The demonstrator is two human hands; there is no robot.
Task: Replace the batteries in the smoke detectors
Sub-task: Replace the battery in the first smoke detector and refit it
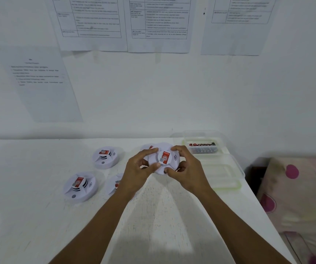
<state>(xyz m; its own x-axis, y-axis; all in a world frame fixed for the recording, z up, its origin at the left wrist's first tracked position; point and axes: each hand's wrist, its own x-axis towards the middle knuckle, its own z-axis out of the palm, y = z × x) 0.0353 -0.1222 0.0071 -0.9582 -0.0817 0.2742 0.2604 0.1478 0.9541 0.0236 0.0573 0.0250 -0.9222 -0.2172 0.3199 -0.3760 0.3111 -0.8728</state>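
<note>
Counter [38, 225], white and pushed against a wall papered with printed sheets [92, 23], serves as workbench for a battery change. Right of the grips, past the counter's edge, lies pink-spotted fabric [296, 187]. Just beyond the right grip [187, 168] sits a clear tub [204, 136], its lid [222, 176] laid flat beside that grip, apparently so the batteries [203, 147] inside stay within reach. Left of the left grip [140, 168], other detectors [105, 157] rest face up, seemingly queued for their turn; one is partly hidden by the left forearm, another peeks from behind the fingers. Between the two grips, apparently raised off the surface, the held detector [163, 159] is clasped by curled fingers and thumbs on opposite rims, a hold suited to twisting cover from base. With the case closed, its cell looks not yet removed.
</note>
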